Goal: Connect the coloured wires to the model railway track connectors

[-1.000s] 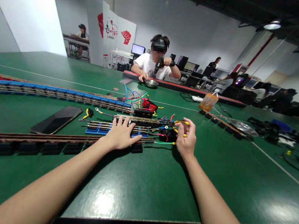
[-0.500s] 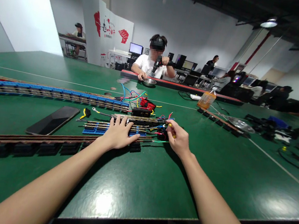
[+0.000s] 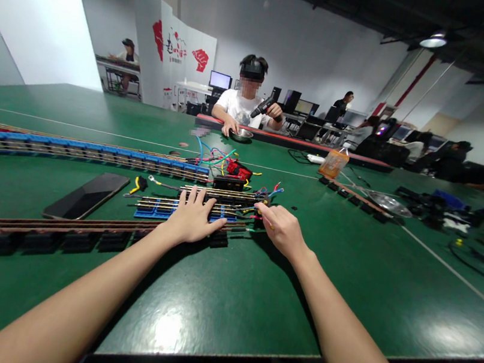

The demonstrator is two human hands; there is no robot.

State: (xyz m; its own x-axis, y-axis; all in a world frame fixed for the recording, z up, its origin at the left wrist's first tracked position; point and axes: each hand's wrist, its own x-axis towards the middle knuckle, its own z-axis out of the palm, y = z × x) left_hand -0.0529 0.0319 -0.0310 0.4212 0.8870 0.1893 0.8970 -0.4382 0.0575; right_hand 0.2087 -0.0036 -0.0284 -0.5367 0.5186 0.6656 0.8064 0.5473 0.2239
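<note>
My left hand [image 3: 192,215] lies flat with fingers spread over short track pieces, its fingertips on a dark piece with brass-coloured rails [image 3: 222,194]. Under the palm is a blue-based track piece [image 3: 151,207], partly covered. My right hand [image 3: 282,230] is closed in a pinch at the right ends of these pieces. A bit of yellow shows at its fingers, but what it holds is mostly hidden. Red and blue wires with ring terminals [image 3: 275,191] stick out just beyond the fingertips. A green wire lies under the right hand.
A phone [image 3: 87,196] lies left of my hands. Long curved tracks [image 3: 69,151] run along the left. Coloured wires and a red connector [image 3: 239,170] sit behind. Across the table, a person holds a power drill [image 3: 263,107] and touches a metal bowl [image 3: 241,136]. An orange drink bottle [image 3: 334,162] stands right.
My right hand has shifted slightly left and turned, hiding more of the yellow item. My left hand stays put. The person opposite has lowered and tilted the drill.
</note>
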